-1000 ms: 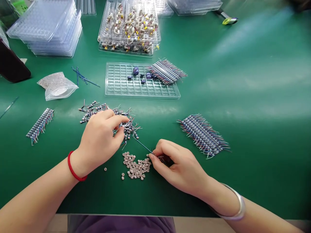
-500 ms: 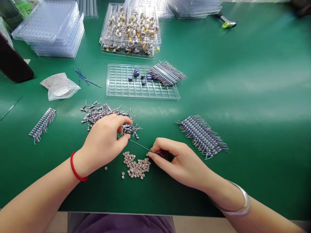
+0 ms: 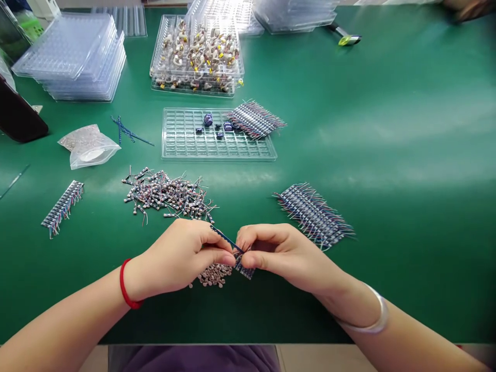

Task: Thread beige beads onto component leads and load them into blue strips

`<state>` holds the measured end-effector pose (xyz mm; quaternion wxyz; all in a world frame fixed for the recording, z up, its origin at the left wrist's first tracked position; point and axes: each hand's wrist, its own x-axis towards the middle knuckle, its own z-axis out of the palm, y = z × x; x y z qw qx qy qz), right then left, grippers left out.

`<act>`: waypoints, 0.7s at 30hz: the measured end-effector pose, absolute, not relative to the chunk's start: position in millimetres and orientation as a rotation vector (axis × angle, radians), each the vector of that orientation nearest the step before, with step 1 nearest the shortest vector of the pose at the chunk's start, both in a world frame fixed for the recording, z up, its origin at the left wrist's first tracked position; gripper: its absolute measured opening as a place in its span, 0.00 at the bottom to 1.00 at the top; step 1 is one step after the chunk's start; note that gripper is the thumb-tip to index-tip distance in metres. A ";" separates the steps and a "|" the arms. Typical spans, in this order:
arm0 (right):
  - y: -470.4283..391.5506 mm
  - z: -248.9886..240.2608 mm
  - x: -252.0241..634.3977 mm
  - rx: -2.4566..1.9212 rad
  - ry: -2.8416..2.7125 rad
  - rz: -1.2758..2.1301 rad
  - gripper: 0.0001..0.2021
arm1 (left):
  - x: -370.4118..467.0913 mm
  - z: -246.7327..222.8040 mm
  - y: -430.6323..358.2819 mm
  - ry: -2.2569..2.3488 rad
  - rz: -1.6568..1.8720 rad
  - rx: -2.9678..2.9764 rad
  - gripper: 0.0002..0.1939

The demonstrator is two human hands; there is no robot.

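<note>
My left hand (image 3: 189, 254) and my right hand (image 3: 284, 253) meet above the front of the green table. My right fingers pinch a small wired strip (image 3: 245, 270) with a dark grid pattern. A thin dark blue stick (image 3: 223, 237) runs from over my left fingers to my right fingertips. My left thumb and forefinger are pressed together at the strip's edge; what lies between them is too small to name. Small round pinkish pieces (image 3: 213, 275) lie in a heap partly under my left hand. Behind it is a pile of short wired parts (image 3: 170, 194).
Wired sheets lie at the right (image 3: 315, 216) and far left (image 3: 64, 206). A clear tray (image 3: 182, 150) holds dark purple lumps. Behind stand a filled tray (image 3: 197, 57) and stacked trays (image 3: 73, 57). A plastic bag (image 3: 91, 147) and blue sticks (image 3: 129, 132) are at the left.
My left hand has moved right and down from the pile of wired parts to my right fingertips, and its fingers have closed. The dark gridded strip now shows below the fingers. The view has shifted slightly.
</note>
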<state>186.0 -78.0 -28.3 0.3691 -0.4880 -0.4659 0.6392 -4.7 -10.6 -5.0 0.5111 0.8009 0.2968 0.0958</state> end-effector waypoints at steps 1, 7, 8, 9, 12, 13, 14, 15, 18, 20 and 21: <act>-77.2 -28.7 187.1 -1.252 -1.164 1.671 0.16 | -5.0 -5.4 -9.9 0.703 0.241 1.972 0.05; -76.6 -28.1 190.9 -1.442 -1.178 1.455 0.17 | -14.7 -7.3 6.1 0.885 0.418 2.160 0.05; -77.7 -27.7 190.4 -1.482 -1.208 1.394 0.17 | -16.1 -6.6 8.2 0.947 0.450 2.131 0.06; -79.0 -27.2 189.5 -1.510 -1.239 1.346 0.16 | -16.8 -5.6 9.2 0.982 0.468 2.078 0.09; -84.1 -24.4 185.0 -1.537 -1.328 1.295 0.15 | -14.5 -2.3 4.6 0.910 0.436 1.902 0.08; -86.0 -23.1 183.4 -1.538 -1.352 1.293 0.15 | -12.8 -1.6 1.5 0.875 0.418 1.863 0.07; -87.9 -21.8 182.1 -1.539 -1.373 1.294 0.16 | -10.9 -1.4 -1.6 0.855 0.403 1.833 0.07; -89.9 -20.8 180.9 -1.540 -1.389 1.297 0.16 | -9.3 -1.7 -4.3 0.847 0.396 1.804 0.08; -96.1 -21.6 179.1 -1.556 -1.425 1.291 0.16 | -7.4 -5.2 -8.1 0.837 0.396 1.747 0.08; -100.2 -25.9 178.4 -1.608 -1.451 1.230 0.14 | -8.8 -8.1 -6.8 0.841 0.413 1.786 0.06; -102.1 -28.7 177.9 -1.643 -1.466 1.175 0.14 | -10.0 -9.1 -5.3 0.861 0.438 1.830 0.06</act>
